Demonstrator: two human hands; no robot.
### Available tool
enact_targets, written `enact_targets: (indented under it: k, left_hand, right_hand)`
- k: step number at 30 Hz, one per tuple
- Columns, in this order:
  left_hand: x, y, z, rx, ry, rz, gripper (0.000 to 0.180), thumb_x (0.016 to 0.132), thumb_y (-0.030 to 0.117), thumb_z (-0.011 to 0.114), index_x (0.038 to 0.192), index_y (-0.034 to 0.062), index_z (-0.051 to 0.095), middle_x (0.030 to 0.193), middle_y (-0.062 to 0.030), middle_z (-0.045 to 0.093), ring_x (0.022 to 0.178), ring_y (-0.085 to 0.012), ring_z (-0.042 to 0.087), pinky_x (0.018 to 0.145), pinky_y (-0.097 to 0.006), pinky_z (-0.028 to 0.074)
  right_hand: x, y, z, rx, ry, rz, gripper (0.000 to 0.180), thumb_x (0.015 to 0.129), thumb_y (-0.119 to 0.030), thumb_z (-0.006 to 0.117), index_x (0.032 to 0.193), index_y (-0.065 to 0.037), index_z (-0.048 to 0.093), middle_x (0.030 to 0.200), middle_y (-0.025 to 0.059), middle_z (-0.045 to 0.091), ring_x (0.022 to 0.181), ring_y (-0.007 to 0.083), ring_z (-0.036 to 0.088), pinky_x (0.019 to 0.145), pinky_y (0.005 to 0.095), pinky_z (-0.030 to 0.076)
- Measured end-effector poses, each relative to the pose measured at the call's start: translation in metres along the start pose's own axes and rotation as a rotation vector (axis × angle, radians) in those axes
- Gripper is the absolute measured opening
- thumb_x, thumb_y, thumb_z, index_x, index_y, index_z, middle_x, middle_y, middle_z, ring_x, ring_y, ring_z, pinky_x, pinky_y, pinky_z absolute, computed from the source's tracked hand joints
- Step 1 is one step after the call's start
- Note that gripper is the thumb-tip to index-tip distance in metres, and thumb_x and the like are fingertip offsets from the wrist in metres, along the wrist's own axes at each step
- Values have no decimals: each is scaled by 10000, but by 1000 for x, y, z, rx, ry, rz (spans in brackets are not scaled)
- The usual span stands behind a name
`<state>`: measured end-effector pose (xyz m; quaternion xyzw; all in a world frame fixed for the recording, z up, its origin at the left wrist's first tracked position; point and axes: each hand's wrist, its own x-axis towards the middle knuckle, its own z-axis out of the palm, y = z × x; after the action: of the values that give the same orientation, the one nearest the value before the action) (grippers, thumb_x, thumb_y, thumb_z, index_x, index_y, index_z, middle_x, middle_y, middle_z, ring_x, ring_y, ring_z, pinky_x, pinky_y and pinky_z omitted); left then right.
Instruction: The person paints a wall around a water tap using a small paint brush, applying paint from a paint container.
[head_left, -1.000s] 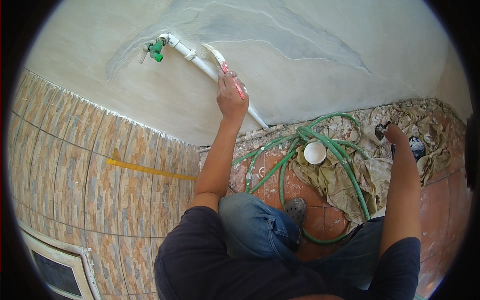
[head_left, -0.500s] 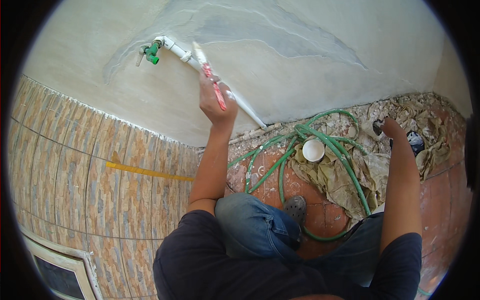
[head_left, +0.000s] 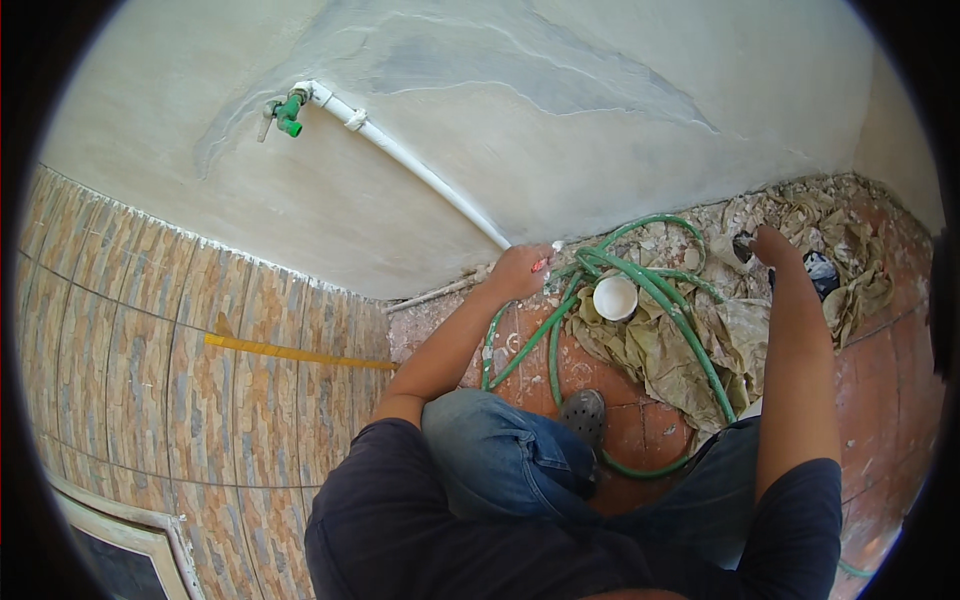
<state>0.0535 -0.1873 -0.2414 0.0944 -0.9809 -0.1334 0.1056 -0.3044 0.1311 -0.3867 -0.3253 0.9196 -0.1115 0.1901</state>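
Note:
My left hand (head_left: 520, 270) is down at the foot of the plastered wall, shut on a small tool with a red handle (head_left: 540, 265); its blade is hidden. A white pipe (head_left: 400, 155) runs down the wall from a green tap (head_left: 288, 108) to just above this hand. My right hand (head_left: 770, 245) is pressed onto crumpled brown paper (head_left: 690, 360) on the floor, next to a dark object (head_left: 820, 270). Its fingers are hidden from view.
A green hose (head_left: 640, 280) loops over the red floor tiles around a white cup (head_left: 615, 297). A stone-patterned tiled wall (head_left: 150, 360) with a yellow strip (head_left: 290, 352) stands at my left. My dark shoe (head_left: 583, 410) and bent knee are below.
My left hand has come down with the red-handled tool from the white pipe high on the wall to the foot of the wall. The right hand stayed in place.

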Motion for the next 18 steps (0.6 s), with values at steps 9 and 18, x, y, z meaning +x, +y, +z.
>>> enact_targets:
  k: [9, 18]
  left_hand:
    - [33, 12, -117, -32, 248, -78, 113, 750, 21, 495, 847, 40, 550, 796, -141, 594, 702, -277, 594, 643, -333, 465]
    - [35, 45, -165, 283, 823, 229, 133, 737, -28, 510, 859, -10, 561, 1054, -266, 560, 919, -347, 596, 767, -342, 468]
  right_hand:
    - [6, 5, 6, -50, 0, 23, 339, 809, -261, 569, 1000, 19, 575, 1046, 230, 581, 997, 368, 551, 838, 432, 445]
    - [11, 8, 12, -14, -26, 22, 357, 806, -264, 572, 1015, 25, 560, 1052, 230, 579, 1006, 367, 548, 847, 431, 445]
